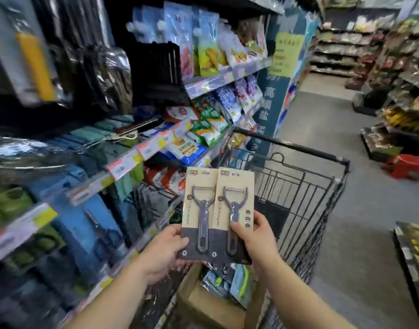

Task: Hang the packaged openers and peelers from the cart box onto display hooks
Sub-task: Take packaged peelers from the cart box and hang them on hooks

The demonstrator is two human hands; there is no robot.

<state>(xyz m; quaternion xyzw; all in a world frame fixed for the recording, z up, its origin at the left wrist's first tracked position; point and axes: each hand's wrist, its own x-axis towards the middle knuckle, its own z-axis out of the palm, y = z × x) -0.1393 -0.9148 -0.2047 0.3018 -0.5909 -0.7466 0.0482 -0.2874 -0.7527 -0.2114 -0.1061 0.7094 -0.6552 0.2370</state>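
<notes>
1. Peelers: two packs, left peeler pack (pixel 199 213) & right peeler pack (pixel 235 211), are held up side by side over the cart (pixel 298 186), right one lapping a bit over the left one. Fronts face the person, prob. so the labels can be read & matched.
2. Left hand (pixel 167 251) grips the bottom left corner of the left pack, thumb on front, other fingers hidden behind. Holding low keeps the hang holes at the top edge free for a hook.
3. Right hand (pixel 256 236) pinches the right pack near its bottom edge, thumb on front over the handle, fingers wrapped round the right edge.
4. Cart box (pixel 203 302) sits below the hands at the near end of the cart, w/ more packs (pixel 227 279) in it, so there's more to hang.
5. Shelves (pixel 137 153) w/ hanging goods are on the left, close by. Pic is blurry there; I can't tell which hook is for these.
</notes>
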